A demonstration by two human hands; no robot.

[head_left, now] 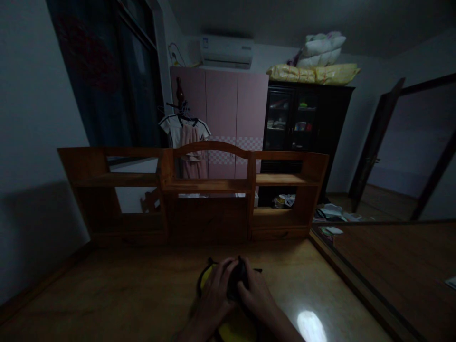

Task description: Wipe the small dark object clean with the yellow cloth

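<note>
The room is dim. Both my hands rest together on a wooden desk (135, 294) near its front edge. My left hand (213, 297) and my right hand (258, 294) have their fingers curled round a small dark object (238, 278) between them. Under the hands lies a yellow thing with a dark rim (233, 330), partly hidden by my wrists. What the dark object is cannot be made out.
A wooden desktop shelf unit (199, 190) stands at the back of the desk. Behind it are a pink wardrobe (228, 114) with clothes hanging in front, a dark cabinet (302, 123) topped with bundles, and an open door (374, 147) at right. Litter lies on the floor.
</note>
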